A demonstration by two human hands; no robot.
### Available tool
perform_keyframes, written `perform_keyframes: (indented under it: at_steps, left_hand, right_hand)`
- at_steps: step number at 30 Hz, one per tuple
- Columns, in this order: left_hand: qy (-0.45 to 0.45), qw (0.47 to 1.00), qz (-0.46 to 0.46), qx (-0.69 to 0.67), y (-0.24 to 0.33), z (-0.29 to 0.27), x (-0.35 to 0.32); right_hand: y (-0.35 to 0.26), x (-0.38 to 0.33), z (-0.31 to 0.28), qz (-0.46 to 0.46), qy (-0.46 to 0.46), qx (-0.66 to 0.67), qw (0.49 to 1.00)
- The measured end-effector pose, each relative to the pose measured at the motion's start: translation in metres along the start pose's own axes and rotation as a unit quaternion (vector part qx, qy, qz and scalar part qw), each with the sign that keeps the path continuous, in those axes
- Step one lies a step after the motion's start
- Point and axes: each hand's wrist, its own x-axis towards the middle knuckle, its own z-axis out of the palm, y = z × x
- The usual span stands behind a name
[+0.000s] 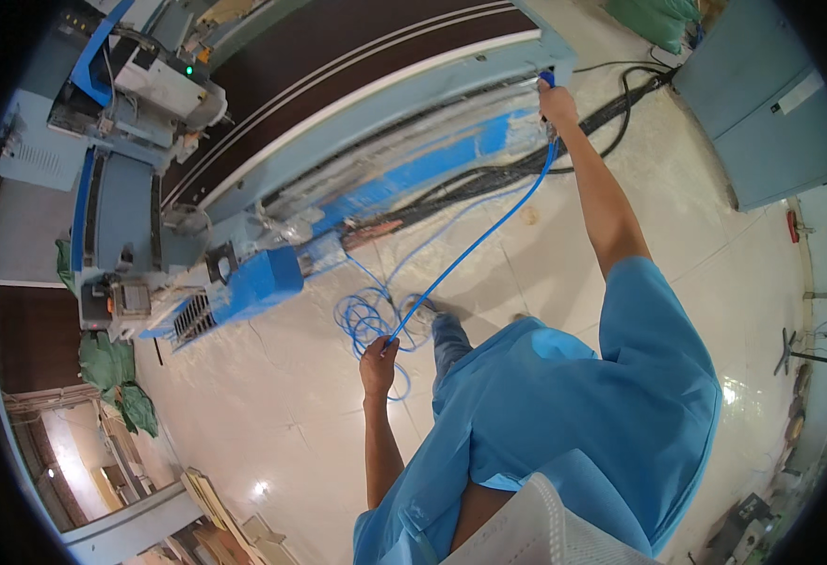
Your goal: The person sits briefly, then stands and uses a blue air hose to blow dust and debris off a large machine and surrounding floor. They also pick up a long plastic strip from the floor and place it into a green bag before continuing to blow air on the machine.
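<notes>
My right hand [559,105] is stretched out to the far corner of the machine bed, its fingers wrapped round a blue air gun [547,77] that is mostly hidden by the hand. From beneath that hand a blue air hose [475,252] slants down and left, fairly taut. My left hand [379,365], lower and nearer to me, is closed on the hose. Loose coils of hose [362,323] lie on the floor just beyond the left hand. Along the side of the light blue machine [413,118] there is pale dust, close to the right hand.
A gantry head [164,85] with a green light stands at the far left. Black cables [611,118] run across the tiled floor behind the right hand. A grey-blue cabinet [762,113] stands at the right. Green sacks [117,377] and boards [230,518] lie at the left.
</notes>
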Motion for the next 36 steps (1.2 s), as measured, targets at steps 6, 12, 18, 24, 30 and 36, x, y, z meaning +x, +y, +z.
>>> perform_keyframes:
  at_steps: [6,12,18,24,30,36]
  left_hand:
    - [-0.096,0.995,-0.02,0.034,0.016,0.055,-0.16]
    - [-0.174,0.981,0.003,0.086,-0.036,0.086,-0.297]
    - [-0.143,0.961,0.102,0.214,-0.114,0.097,-0.37]
    - [-0.048,0.992,0.001,0.118,-0.214,0.152,-0.581]
    - [-0.1,0.977,-0.128,0.14,-0.273,0.168,-0.818]
    - [-0.107,0.964,-0.226,0.095,-0.276,0.197,-0.902]
  right_hand:
    - [0.113,-0.06,-0.108,0.035,-0.142,0.075,0.986]
    - [0.296,-0.165,-0.288,0.129,-0.164,0.166,0.964]
    - [0.556,-0.366,-0.408,0.357,-0.055,0.116,0.925]
    - [0.759,-0.685,-0.423,0.471,-0.247,0.171,0.829]
    - [0.824,-0.871,-0.435,0.529,-0.355,0.281,0.717]
    - [0.823,-0.872,-0.442,0.525,-0.378,0.263,0.716]
